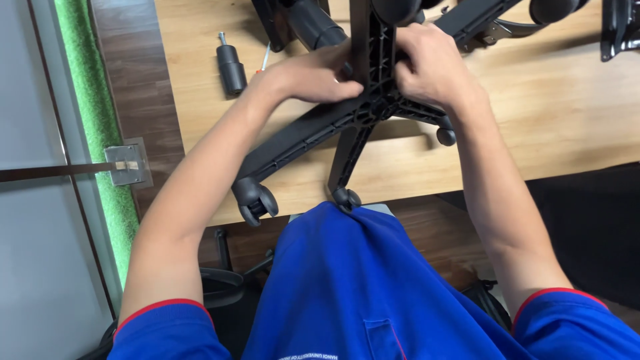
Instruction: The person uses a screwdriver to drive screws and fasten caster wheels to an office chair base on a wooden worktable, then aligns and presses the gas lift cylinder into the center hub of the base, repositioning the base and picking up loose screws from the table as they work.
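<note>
The person is working on a black plastic star-shaped chair base [363, 113], which is lying upside down on the light wooden desk [567, 100], with the ribbed underside facing up. The left hand [313, 77] is pressing on the hub from the left with its fingers curled against the upright spoke, and the right hand [430, 67] is gripping the same place from the right, fingers closed around the plastic. I judge that the step is going best when both hands are pushing evenly near the hub, so the base is not tipping on the desk edge.

The spokes are hard and matte, with moulded ribs inside. Two near spokes are hanging over the desk edge, each ending in a glossy round caster [255, 199], and a third caster [445, 137] is sitting beside the right wrist. A black gas-lift cylinder [231, 65] with a metal tip is lying well apart to the left, smooth and round.
</note>
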